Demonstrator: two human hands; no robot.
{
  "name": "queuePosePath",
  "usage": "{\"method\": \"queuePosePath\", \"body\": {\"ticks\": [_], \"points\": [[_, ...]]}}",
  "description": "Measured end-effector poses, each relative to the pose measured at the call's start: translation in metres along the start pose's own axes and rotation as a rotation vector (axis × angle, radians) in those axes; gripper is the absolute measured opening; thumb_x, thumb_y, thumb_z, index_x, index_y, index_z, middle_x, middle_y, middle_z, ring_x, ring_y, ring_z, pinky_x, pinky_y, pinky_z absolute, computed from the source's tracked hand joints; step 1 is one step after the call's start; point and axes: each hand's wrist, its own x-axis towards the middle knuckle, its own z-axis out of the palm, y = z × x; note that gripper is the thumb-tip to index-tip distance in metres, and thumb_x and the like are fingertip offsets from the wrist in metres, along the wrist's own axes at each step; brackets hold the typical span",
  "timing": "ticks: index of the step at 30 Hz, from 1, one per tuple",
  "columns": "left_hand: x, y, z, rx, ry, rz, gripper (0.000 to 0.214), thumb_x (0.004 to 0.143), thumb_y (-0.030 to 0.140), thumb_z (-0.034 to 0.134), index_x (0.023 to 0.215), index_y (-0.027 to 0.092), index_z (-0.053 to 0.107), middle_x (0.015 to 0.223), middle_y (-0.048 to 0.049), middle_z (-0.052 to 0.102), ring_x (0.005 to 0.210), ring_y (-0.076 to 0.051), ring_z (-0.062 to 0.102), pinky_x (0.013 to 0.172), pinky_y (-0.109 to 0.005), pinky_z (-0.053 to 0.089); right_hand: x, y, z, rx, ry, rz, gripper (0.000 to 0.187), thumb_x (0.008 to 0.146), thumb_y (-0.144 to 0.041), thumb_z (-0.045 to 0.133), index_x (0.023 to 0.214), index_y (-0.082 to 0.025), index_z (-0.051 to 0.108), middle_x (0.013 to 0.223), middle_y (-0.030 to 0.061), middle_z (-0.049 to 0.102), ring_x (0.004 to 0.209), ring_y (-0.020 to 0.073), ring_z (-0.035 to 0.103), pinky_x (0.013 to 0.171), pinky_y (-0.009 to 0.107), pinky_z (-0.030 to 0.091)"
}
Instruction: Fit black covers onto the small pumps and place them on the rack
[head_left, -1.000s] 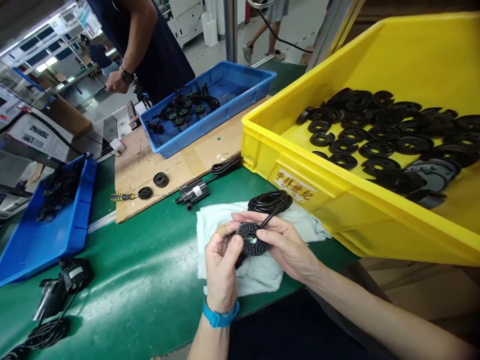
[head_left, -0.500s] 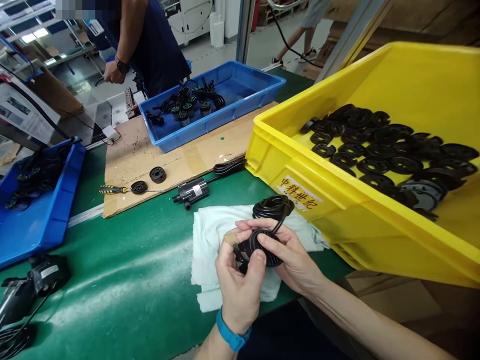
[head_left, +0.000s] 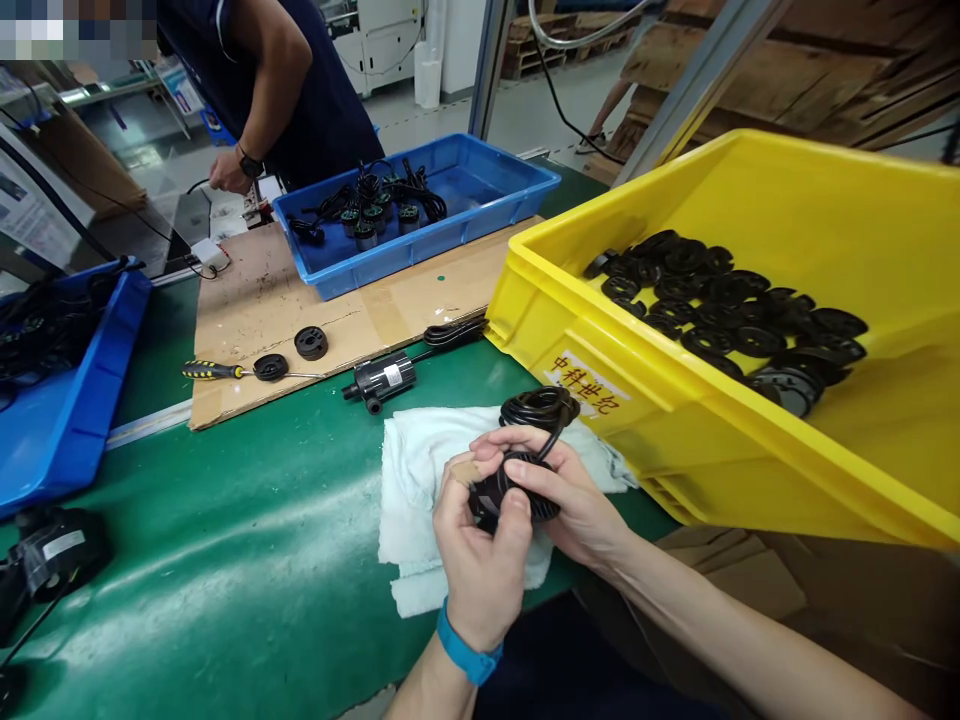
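My left hand (head_left: 484,560), with a blue wristband, and my right hand (head_left: 562,490) together grip a black ribbed round pump part (head_left: 534,497) above a folded white cloth (head_left: 420,500). My fingers hide most of its face. A thin black cable rises from it to a coiled black cable (head_left: 538,408), which rests on the cloth just beyond my fingers. A strip of tan tape or bandage covers one fingertip of my right hand.
A yellow plastic crate (head_left: 570,320) of black discs stands to the right. Farther back are a blue tray (head_left: 465,170) of cabled pumps and cardboard (head_left: 247,340) holding a screwdriver (head_left: 212,370) and discs. A black pump (head_left: 382,378) lies nearby. A co-worker's hand (head_left: 229,172) is beyond.
My hands have turned the round part, so its ribbed face no longer shows fully. The whole scene has shifted left and down in view as my head moved.
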Motion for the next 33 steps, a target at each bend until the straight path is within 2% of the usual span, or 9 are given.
{"method": "queuePosePath", "body": {"ticks": [4, 7, 9, 12, 15, 17, 21, 27, 33], "points": [[0.007, 0.001, -0.004, -0.049, -0.008, -0.058, 0.021, 0.093, 0.032, 0.068, 0.108, 0.019, 0.066, 0.117, -0.0095, 0.069, 0.119, -0.024, 0.062, 0.107, -0.039, 0.048, 0.005, 0.001, 0.005, -0.020, 0.026, -0.043, 0.026, 0.074, -0.040, 0.085, 0.094, -0.024, 0.078, 0.099, 0.0055, 0.077, 0.096, 0.0215, 0.069, 0.092, 0.036, 0.054], [0.011, 0.005, -0.012, 0.024, -0.078, -0.061, 0.023, 0.099, 0.035, 0.057, 0.114, 0.020, 0.065, 0.122, -0.0104, 0.068, 0.120, -0.025, 0.063, 0.106, -0.041, 0.049, 0.009, -0.001, 0.009, -0.044, 0.004, -0.087, 0.020, 0.078, -0.039, 0.081, 0.088, -0.022, 0.078, 0.101, 0.0058, 0.077, 0.099, 0.0210, 0.067, 0.098, 0.038, 0.051], [0.011, 0.010, -0.017, 0.260, -0.086, 0.091, 0.031, 0.099, 0.035, 0.055, 0.125, 0.019, 0.061, 0.134, -0.0137, 0.063, 0.129, -0.028, 0.058, 0.112, -0.047, 0.045, 0.012, -0.002, 0.013, -0.059, -0.023, -0.114, 0.019, 0.081, -0.039, 0.079, 0.086, -0.022, 0.077, 0.105, 0.0060, 0.076, 0.101, 0.0211, 0.067, 0.101, 0.039, 0.049], [0.010, 0.019, -0.024, 0.720, -0.023, 0.459, 0.054, 0.092, 0.032, 0.067, 0.141, 0.019, 0.051, 0.141, -0.0187, 0.055, 0.134, -0.033, 0.052, 0.113, -0.054, 0.042, 0.013, -0.003, 0.019, -0.101, -0.059, -0.131, 0.023, 0.081, -0.041, 0.078, 0.090, -0.020, 0.075, 0.106, 0.0060, 0.075, 0.104, 0.0218, 0.065, 0.100, 0.038, 0.048], [0.009, 0.025, -0.028, 0.970, -0.127, 0.633, 0.059, 0.094, 0.028, 0.065, 0.149, 0.020, 0.043, 0.139, -0.0196, 0.057, 0.131, -0.031, 0.055, 0.107, -0.050, 0.048, 0.012, -0.002, 0.023, -0.126, -0.032, -0.125, 0.029, 0.081, -0.047, 0.077, 0.091, -0.021, 0.071, 0.095, 0.0036, 0.072, 0.094, 0.0202, 0.064, 0.089, 0.034, 0.051], [0.009, 0.025, -0.029, 1.068, -0.192, 0.651, 0.062, 0.099, 0.028, 0.060, 0.155, 0.018, 0.035, 0.144, -0.0215, 0.055, 0.133, -0.031, 0.055, 0.105, -0.047, 0.050, 0.012, 0.000, 0.025, -0.140, -0.016, -0.150, 0.033, 0.084, -0.054, 0.074, 0.090, -0.021, 0.069, 0.091, 0.0024, 0.069, 0.091, 0.0196, 0.062, 0.087, 0.033, 0.051], [0.008, 0.025, -0.030, 1.273, -0.182, 0.679, 0.070, 0.101, 0.033, 0.055, 0.161, 0.013, 0.023, 0.148, -0.0251, 0.053, 0.129, -0.036, 0.057, 0.100, -0.052, 0.052, 0.013, 0.006, 0.026, -0.209, -0.001, -0.263, 0.048, 0.092, -0.069, 0.054, 0.089, -0.023, 0.068, 0.093, 0.0039, 0.069, 0.096, 0.0225, 0.061, 0.095, 0.036, 0.049], [0.018, 0.039, -0.029, 1.434, -0.262, 0.765, 0.055, 0.098, 0.030, 0.057, 0.147, 0.009, 0.043, 0.151, -0.0253, 0.051, 0.146, -0.040, 0.041, 0.116, -0.064, 0.036, 0.012, 0.016, 0.026, -0.149, -0.070, -0.255, 0.071, 0.097, -0.077, 0.026, 0.096, -0.022, 0.070, 0.097, 0.0064, 0.071, 0.099, 0.0245, 0.062, 0.094, 0.038, 0.049], [0.021, 0.031, -0.025, 1.341, -0.327, 0.683, 0.054, 0.097, 0.020, 0.049, 0.147, 0.004, 0.039, 0.159, -0.0313, 0.036, 0.151, -0.037, 0.036, 0.115, -0.059, 0.042, 0.013, 0.014, 0.025, -0.070, -0.163, -0.273, 0.083, 0.096, -0.080, 0.012, 0.110, -0.021, 0.070, 0.102, 0.0076, 0.071, 0.112, 0.0268, 0.061, 0.101, 0.039, 0.048]]}}
